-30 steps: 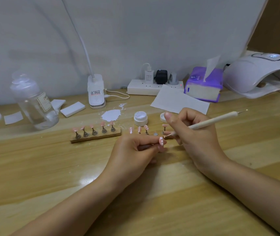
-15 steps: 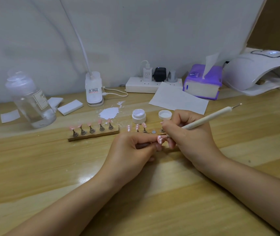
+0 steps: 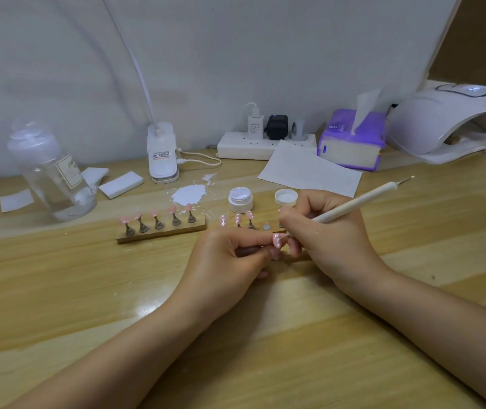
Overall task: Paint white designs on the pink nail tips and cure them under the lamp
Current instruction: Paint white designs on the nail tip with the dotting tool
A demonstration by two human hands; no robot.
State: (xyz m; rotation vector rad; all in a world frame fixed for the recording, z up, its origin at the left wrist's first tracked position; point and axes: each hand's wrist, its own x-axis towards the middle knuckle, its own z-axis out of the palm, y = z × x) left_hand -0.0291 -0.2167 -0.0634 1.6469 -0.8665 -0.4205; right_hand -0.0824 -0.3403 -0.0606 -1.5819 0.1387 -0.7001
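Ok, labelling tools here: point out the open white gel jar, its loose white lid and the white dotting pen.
open white gel jar (image 3: pixel 240 199), head view, side wall.
loose white lid (image 3: pixel 285 197), head view, top.
white dotting pen (image 3: pixel 357 202), head view, mid-shaft.

Two bare forearms come in from the near edge, one from the near left and one from the near right; no sleeve covers either as far as the frame's edge; no watch, bracelet or band shows at either wrist; the left hand wears no glove and no ring on the fingers that can be seen; the right hand is likewise ungloved, with no ring visible; the fingernails that show on the right hand look short and plain, though they are too small to tell whether they carry polish; the left hand's nails are mostly hidden; nothing else of the person is in view.
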